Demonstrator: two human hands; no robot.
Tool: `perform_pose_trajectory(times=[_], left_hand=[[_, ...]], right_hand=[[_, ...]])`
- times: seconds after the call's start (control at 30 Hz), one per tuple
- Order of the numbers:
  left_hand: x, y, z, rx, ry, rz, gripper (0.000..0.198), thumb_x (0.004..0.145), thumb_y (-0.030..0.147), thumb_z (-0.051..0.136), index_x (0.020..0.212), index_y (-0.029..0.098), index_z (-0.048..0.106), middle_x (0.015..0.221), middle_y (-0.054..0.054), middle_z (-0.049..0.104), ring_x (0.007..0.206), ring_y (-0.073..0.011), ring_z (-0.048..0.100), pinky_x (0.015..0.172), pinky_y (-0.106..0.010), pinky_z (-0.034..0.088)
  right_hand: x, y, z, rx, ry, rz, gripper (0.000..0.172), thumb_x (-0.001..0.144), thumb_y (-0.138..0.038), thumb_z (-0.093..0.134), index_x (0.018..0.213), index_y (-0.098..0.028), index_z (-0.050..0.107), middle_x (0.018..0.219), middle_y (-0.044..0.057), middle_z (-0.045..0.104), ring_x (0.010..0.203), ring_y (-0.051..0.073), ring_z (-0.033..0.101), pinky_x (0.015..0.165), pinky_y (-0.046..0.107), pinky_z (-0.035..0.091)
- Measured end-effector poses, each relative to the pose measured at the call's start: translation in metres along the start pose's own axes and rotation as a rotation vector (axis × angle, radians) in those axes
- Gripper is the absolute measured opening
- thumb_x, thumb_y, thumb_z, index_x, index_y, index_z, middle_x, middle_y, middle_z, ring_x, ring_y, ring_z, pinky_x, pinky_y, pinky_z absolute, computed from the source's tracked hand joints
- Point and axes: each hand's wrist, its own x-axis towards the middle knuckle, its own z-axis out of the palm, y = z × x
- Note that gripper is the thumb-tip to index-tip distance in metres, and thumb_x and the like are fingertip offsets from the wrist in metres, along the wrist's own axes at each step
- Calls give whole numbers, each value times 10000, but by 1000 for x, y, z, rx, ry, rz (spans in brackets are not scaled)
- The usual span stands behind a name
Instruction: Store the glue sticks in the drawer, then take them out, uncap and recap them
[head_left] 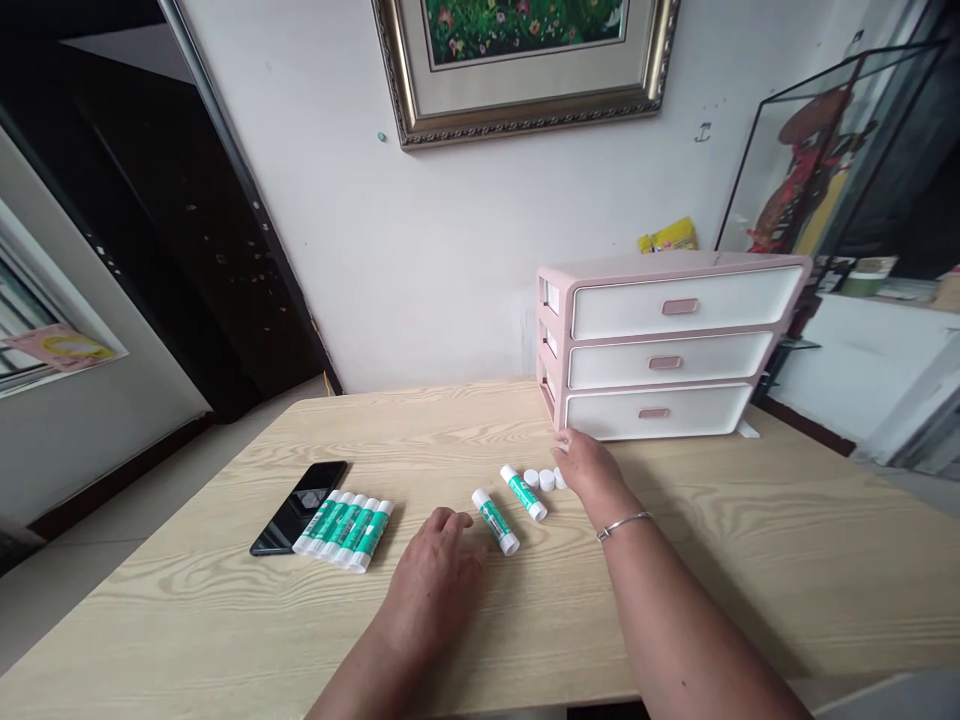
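My left hand rests low over the table with its fingers loosely bent and apart, holding nothing. Just right of it lies a green-and-white glue stick tube; a second glue stick tube lies beyond, both slanted. My right hand is at the foot of the drawer unit with fingers pinched together; a small whitish bit shows at the fingertips, too little to name. Beside that hand stand small white caps in a row, the rightmost partly hidden by it. Several more glue sticks lie side by side at left.
A black phone lies partly under the row of glue sticks. The pink-and-white drawer unit stands at the back right of the wooden table, all three drawers closed. Behind are a wall and a framed picture.
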Motion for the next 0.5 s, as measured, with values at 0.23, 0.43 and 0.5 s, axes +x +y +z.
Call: perform_pose_trajectory(times=[0.23, 0.43, 0.5], left_hand=[[1, 9, -1, -28, -35, 18, 367, 940, 342, 536, 1302, 300, 582, 1154, -84, 648, 974, -222, 658, 870, -320, 498], [8, 23, 7, -9, -99, 72, 445, 970, 433, 494, 1387, 284, 538, 1146, -119, 642, 990, -236, 658, 844, -328, 497], [11, 28, 11, 31, -114, 87, 431, 972, 435, 482, 1365, 277, 559, 1118, -122, 650, 987, -248, 660, 845, -343, 490]], right_hand=[[-4, -7, 5, -39, -97, -58, 246, 847, -223, 527, 862, -205, 771, 923, 115, 768, 848, 243, 684, 668, 304, 408], [-20, -31, -2, -11, 38, -275, 262, 915, -287, 519, 946, -199, 764, 1019, 113, 760, 978, 245, 643, 864, 317, 412], [-26, -39, 0, 40, 77, -378, 242, 918, -276, 526, 916, -200, 756, 951, 86, 761, 939, 221, 642, 860, 295, 409]])
